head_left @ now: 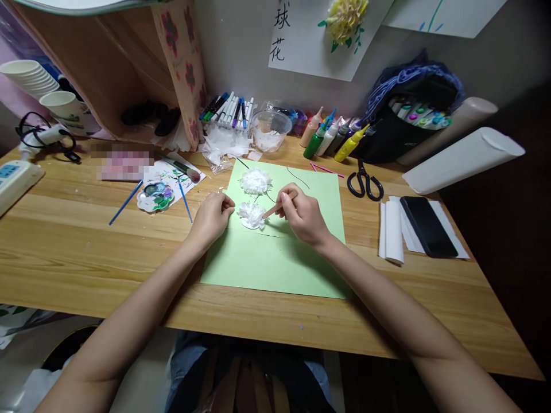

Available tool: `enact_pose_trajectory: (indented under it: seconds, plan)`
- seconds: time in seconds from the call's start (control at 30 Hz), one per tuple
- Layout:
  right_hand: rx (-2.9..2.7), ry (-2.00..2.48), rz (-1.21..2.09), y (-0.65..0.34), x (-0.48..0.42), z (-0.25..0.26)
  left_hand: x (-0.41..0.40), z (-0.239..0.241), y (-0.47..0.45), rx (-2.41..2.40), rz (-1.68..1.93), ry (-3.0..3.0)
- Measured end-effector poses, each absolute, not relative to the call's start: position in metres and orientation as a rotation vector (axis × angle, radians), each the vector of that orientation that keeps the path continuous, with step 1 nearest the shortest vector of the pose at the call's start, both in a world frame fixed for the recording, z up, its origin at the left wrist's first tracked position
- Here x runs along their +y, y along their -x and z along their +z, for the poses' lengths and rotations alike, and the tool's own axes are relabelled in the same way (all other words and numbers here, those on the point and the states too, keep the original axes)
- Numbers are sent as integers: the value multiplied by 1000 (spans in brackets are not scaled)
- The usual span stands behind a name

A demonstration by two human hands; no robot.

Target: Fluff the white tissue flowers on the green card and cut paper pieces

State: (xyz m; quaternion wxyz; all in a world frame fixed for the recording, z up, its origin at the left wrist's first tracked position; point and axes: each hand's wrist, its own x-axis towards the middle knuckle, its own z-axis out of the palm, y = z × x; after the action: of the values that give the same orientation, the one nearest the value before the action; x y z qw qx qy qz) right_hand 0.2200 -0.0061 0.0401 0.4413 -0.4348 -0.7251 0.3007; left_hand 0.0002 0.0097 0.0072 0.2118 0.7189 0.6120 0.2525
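1. Right hand [301,212]: thumb and fingers pinch a flat wooden stick [272,210], the other digits curled behind. The stick slants left and nearward, its tip at the right edge of the near white cluster [249,212].
2. Left hand [210,221]: fingers bent, thumb and forefinger drawn close together just left of the same cluster. Whether anything thin is pinched between them cannot be told.
3. Near cluster: ruffled white pieces crowd its far part; a smooth white rim shows along the near edge. The step in hand appears to be placing or pressing pieces with the stick. The next move seems to call for a light, steady push at the tip, without dragging neighbouring pieces loose.
4. Far cluster [255,181]: just beyond the near one, fuller and rounder, apparently the more finished of the two.
5. Green sheet [275,267]: bears both clusters and, far right of them, a thin dark curve [297,176]; it lies on the wooden table [77,246].
6. Farther out: white scraps [221,140] and a clear bowl [257,133] at the far side; black scissors [365,184] to the right.
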Motion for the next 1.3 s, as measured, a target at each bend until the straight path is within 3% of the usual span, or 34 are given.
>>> enact_pose_trajectory:
  seconds: [0.4, 1.3]
  plan:
    - [-1293, 992, 887, -230, -18, 15, 9, 9, -1, 1713, 661, -1997]
    - [-1489, 1021, 644, -223, -19, 5, 9, 10, -3, 1718, 648, -2002]
